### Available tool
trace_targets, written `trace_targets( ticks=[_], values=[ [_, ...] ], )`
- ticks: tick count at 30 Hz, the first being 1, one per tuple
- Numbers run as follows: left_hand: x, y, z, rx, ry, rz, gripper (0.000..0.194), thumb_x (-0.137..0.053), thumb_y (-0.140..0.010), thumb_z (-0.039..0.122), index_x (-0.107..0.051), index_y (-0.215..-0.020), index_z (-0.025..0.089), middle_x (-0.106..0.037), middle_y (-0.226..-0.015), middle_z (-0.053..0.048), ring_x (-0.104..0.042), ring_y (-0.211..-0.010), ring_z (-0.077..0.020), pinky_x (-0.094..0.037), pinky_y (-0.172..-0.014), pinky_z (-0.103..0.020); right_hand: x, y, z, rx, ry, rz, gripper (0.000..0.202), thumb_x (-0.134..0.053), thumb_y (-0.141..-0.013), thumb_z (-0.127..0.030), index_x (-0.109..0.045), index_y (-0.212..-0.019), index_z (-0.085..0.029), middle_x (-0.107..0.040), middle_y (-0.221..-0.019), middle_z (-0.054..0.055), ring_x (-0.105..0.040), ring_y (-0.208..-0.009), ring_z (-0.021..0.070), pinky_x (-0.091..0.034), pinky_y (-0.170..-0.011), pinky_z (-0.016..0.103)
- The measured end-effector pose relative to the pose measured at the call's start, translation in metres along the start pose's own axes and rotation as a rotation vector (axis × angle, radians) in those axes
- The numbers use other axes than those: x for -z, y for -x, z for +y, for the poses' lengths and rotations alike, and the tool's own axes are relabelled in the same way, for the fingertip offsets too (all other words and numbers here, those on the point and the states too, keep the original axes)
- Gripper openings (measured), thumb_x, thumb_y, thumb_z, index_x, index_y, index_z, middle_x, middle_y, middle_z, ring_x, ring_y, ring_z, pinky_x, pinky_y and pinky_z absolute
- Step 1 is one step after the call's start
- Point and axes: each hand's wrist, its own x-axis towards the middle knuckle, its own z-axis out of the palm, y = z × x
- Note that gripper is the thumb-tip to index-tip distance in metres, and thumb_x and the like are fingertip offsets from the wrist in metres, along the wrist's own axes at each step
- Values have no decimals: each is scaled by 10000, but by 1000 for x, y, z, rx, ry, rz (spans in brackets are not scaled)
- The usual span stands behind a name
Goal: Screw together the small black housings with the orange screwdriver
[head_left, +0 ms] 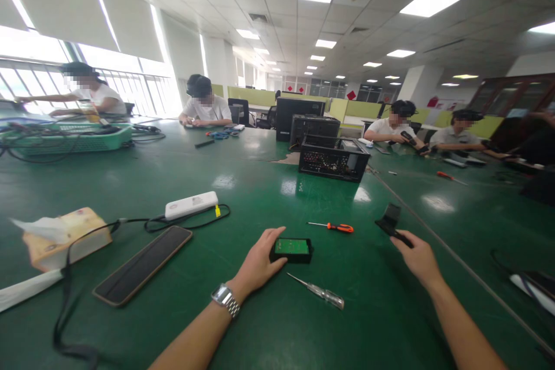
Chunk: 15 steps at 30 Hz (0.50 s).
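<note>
A small black case (293, 250) with a green circuit board showing lies on the green table. My left hand (260, 261), with a metal watch on its wrist, grips the case's left end between thumb and fingers. Out to the right, my right hand (415, 254) holds a black bent plastic piece (390, 219) raised off the tabletop. Between the hands, behind the case, is an orange-and-black screwdriver (340, 228). A clear-handled screwdriver (323, 293) lies just in front of the case.
Left of my hands are a phone (143, 265), a white power bank (191, 205) with a cable, and a tissue box (69, 237). A green basket (73, 140) stands far left. Black computer cases (333, 157) stand ahead. Several people sit around the table.
</note>
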Motion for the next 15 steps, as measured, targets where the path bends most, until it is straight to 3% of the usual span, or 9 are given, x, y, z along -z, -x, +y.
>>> trace_targets(
  ticks=[4,7,11,15],
  values=[
    [0,0,-2,69,39,1,701,-708,-758,180,-406,-1384,270,-597,-1245,-59,-568,-1155,-260,-425,-1047,-454,-35,22,-53,400,-130,-132,327,-524,-820,-387,-707,-1043,-233,-690,-1114,57,-617,-1049,235,-459,-948,362],
    [-1,1,3,50,91,-37,707,-686,-778,180,-378,-1406,278,-623,-1233,-48,-579,-1149,-242,-417,-1055,-436,-49,40,-83,668,-176,-175,327,-461,-881,-240,-659,-1141,-251,-664,-1115,71,-598,-1043,227,-463,-925,397],
    [-7,2,9,32,141,-55,688,-662,-802,208,-367,-1419,281,-598,-1289,-58,-575,-1166,-236,-423,-1053,-419,-67,58,-111,746,-147,-207,346,-481,-861,-192,-618,-1175,-240,-635,-1098,82,-575,-1032,237,-471,-895,402],
    [-12,2,7,25,179,-36,706,-692,-778,219,-381,-1410,259,-564,-1328,-91,-590,-1139,-246,-444,-1027,-431,-86,72,-139,777,-97,-334,343,-501,-871,-231,-591,-1201,-222,-622,-1081,83,-566,-1011,232,-470,-901,392]
  ],
)
